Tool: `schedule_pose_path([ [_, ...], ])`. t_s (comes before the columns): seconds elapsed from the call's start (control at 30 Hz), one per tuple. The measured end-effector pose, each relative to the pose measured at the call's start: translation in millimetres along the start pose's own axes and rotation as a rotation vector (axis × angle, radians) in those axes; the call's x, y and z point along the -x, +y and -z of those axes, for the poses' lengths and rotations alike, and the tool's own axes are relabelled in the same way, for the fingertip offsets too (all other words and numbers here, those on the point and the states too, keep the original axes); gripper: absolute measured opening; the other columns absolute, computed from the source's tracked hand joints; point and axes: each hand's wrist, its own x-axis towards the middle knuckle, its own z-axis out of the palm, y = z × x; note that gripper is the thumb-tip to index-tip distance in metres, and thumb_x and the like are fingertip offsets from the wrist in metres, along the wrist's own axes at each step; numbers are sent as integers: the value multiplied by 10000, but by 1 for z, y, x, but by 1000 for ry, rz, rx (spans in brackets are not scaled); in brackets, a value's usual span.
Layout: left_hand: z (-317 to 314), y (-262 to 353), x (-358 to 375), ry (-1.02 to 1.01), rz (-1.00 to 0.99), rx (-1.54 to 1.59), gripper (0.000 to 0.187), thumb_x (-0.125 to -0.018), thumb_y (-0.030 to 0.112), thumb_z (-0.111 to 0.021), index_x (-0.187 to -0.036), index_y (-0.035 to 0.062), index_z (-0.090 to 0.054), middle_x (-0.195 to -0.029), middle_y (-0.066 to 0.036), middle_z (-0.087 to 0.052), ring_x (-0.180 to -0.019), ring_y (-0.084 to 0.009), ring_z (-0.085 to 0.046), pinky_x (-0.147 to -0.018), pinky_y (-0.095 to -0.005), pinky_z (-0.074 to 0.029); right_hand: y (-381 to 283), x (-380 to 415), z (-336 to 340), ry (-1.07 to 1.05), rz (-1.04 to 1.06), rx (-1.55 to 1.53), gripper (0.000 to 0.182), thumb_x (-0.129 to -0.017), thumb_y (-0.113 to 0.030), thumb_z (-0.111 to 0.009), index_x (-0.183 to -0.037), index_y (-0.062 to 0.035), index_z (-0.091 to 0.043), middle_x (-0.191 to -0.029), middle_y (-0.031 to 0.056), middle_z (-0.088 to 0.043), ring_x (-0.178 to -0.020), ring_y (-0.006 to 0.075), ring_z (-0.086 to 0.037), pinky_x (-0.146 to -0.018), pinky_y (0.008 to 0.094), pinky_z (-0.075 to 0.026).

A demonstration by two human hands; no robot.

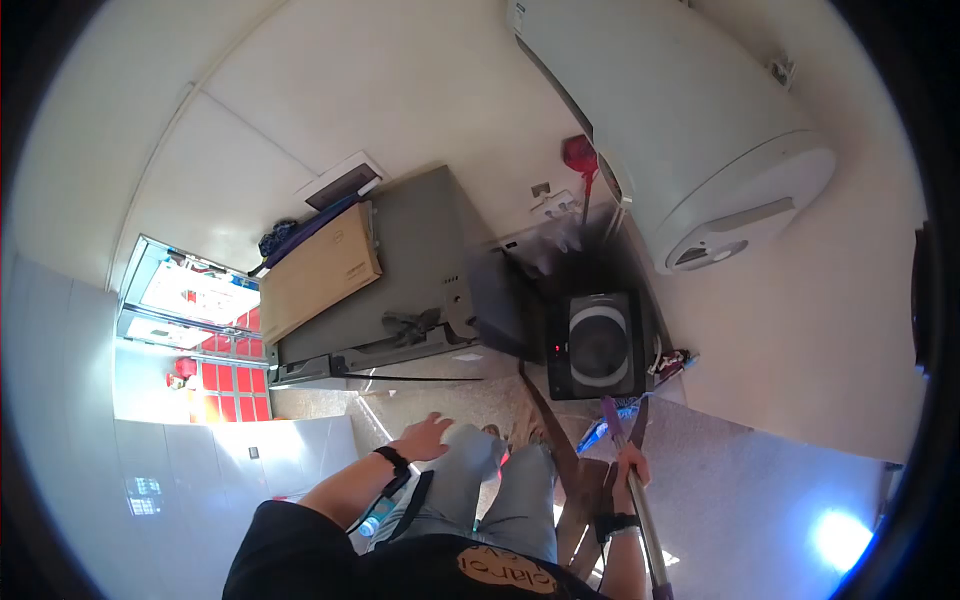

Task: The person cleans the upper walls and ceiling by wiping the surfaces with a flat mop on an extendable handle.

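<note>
Right hand: the right hand (pixel 632 466) is curled round the pole, fingers closed on the shaft.
Pole: the pole (pixel 651 532), purple at its far end and metallic nearer, slants from the black machine's near edge down past the right forearm to the bottom of the view; whether its far end touches the machine cannot be told.
Left hand: the left hand (pixel 424 438) is spread loosely near the left knee, fingers partly bent and apart, with no object seen in its grasp.
Black machine: the black machine (pixel 640 372), with a round pale-rimmed top and a red display, stands directly ahead of the pole's far end and blocks the way forward.
Brown strips: the brown strips (pixel 579 476) run between the legs and the right hand, close beside the pole; what they belong to is unclear.
Blue item: the blue item (pixel 594 435) lies beside the pole's purple end, too small to identify.
Grey cabinet: the grey cabinet (pixel 420 235) stands ahead and to the left, bearing a cardboard sheet (pixel 325 272).
Wall: the white water heater (pixel 690 110) is at upper right, near a hanging red utensil (pixel 578 154).
Window: the bright window (pixel 190 290) is at far left.
</note>
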Motion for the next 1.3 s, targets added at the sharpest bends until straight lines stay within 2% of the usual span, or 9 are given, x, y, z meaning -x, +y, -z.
schedule_pose_path([
  [0.07,0,-19,29,36,116,10,627,-753,282,-641,-1315,143,-400,-1365,-207,-333,-1157,-409,-461,-933,-470,-424,-5,-5,-1,-18,-45,38,122,-854,-143,-601,-850,-29,-557,-811,90,-612,-779,190,-587,-824,365,-470],
  [0.13,-16,-51,48,127,163,47,627,-750,281,-647,-1309,130,-406,-1357,-220,-337,-1153,-417,-461,-935,-466,-424,-7,-9,-5,24,80,13,101,-851,-124,-601,-859,-27,-572,-844,97,-622,-801,193,-590,-796,345,-471],
  [0.2,-12,-67,65,217,213,79,628,-748,281,-654,-1304,117,-412,-1348,-234,-341,-1149,-425,-461,-936,-463,-424,-8,-11,-8,31,75,26,90,-851,-113,-599,-858,-27,-574,-843,98,-622,-807,195,-591,-800,346,-471],
  [0.37,-22,-83,102,354,322,156,576,-729,260,-676,-1237,65,-488,-1245,-230,-463,-1138,-384,-476,-965,-413,-406,1,-9,-5,42,35,-3,64,-851,-86,-591,-863,-24,-577,-842,95,-621,-830,199,-591,-805,346,-471],
  [0.5,-37,-82,124,285,380,232,603,-746,280,-664,-1272,68,-458,-1297,-257,-407,-1171,-401,-452,-972,-430,-400,1,-7,-5,17,-1,107,65,-850,-86,-594,-858,-22,-583,-848,85,-621,-826,191,-583,-785,335,-470],
  [0.73,-54,-90,152,333,471,271,610,-732,255,-685,-1266,65,-461,-1288,-252,-416,-1182,-382,-446,-982,-422,-392,-1,-11,-8,28,-18,103,91,-840,-106,-616,-856,-18,-603,-847,84,-623,-796,175,-575,-736,322,-470],
  [1.07,9,-98,192,648,748,305,606,-726,249,-697,-1265,98,-464,-1328,-219,-386,-1193,-374,-439,-951,-434,-418,-11,-18,-9,39,-59,116,114,-844,-133,-615,-847,-20,-600,-814,65,-623,-765,159,-571,-712,313,-467],
  [1.13,18,-102,199,684,781,292,618,-722,245,-703,-1271,101,-459,-1339,-218,-370,-1179,-373,-453,-942,-427,-427,-10,-18,-7,13,-123,75,105,-839,-121,-613,-850,-18,-601,-819,66,-622,-772,158,-573,-722,313,-469],
  [1.3,25,-109,213,780,811,316,626,-715,239,-711,-1269,91,-461,-1334,-224,-372,-1176,-377,-454,-947,-428,-424,-39,-28,-15,-76,-51,66,110,-839,-137,-616,-873,-32,-608,-878,63,-631,-842,156,-574,-786,318,-464],
])
